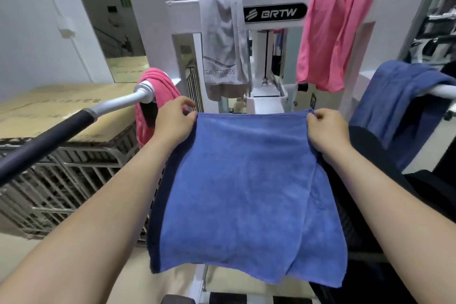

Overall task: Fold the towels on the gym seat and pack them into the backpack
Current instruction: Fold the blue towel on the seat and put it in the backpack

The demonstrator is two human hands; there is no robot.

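— White walls and a white machine frame are seen ahead, with a black BRTW label set on its crossbar. What is carried by that crossbar?

— A grey towel is draped over it just left of the label, and a pink towel is hung over its right end. A second pink towel is wrapped over the white arm at the left, beside a dark padded bar. A dark blue towel is laid over the arm at the right.

— And where is the task's towel held?

— The blue towel is held up in the air at the middle, in front of the frame. Its top edge is stretched level between both grips. The cloth is hung doubled, with a second layer shown along the right side and lower right corner, and a darker strip along the left edge.

— How is each grip set?

— The left grip is closed on the top left corner, which is pinched between thumb and fingers. The right grip is closed likewise on the top right corner.

— What else is found around?

— Cardboard boxes are rested on a metal wire rack at the left. A black mass is seen under the right forearm; whether it is the backpack cannot be told.
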